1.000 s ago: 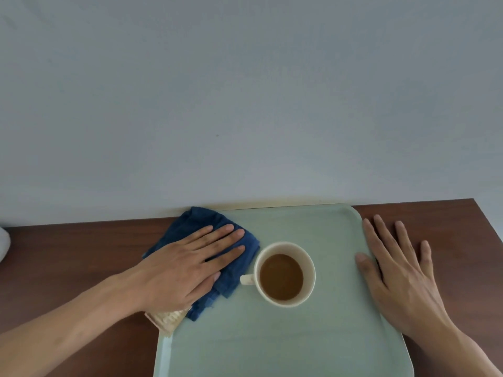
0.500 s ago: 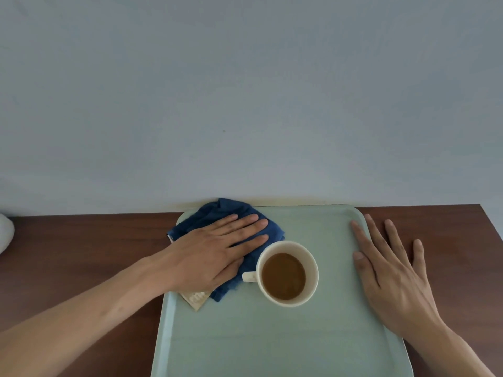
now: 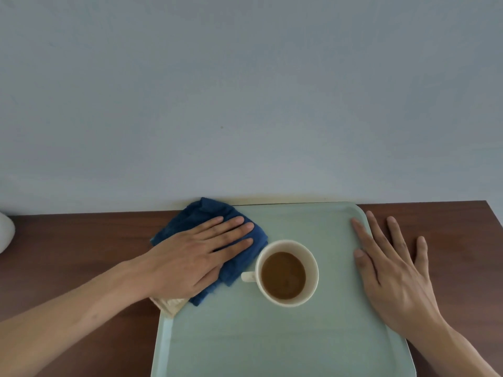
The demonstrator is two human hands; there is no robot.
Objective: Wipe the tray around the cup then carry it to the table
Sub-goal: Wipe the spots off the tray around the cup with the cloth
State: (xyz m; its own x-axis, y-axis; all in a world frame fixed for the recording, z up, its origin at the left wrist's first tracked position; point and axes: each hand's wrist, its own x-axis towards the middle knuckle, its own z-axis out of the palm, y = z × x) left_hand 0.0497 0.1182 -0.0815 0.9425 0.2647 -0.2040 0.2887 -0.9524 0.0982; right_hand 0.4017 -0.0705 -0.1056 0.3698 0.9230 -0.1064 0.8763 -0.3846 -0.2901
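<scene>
A pale green tray (image 3: 272,344) lies on a dark wooden surface against the wall. A cream cup (image 3: 287,272) of brown drink stands near the tray's middle, handle pointing left. My left hand (image 3: 196,257) lies flat, fingers together, pressing a dark blue cloth (image 3: 209,213) onto the tray's far left corner, just left of the cup. A pale corner of the cloth (image 3: 170,304) shows under my wrist. My right hand (image 3: 392,273) rests flat with fingers spread on the tray's right rim and the wood beside it.
The wooden surface (image 3: 81,246) ends at a plain grey wall close behind the tray. A white rounded object (image 3: 5,232) sits at the far left edge. The surface's right edge (image 3: 494,216) is near my right hand.
My left hand slid the blue cloth toward the tray's far edge and right, then back slightly to the left. My right hand stayed on the right rim.
</scene>
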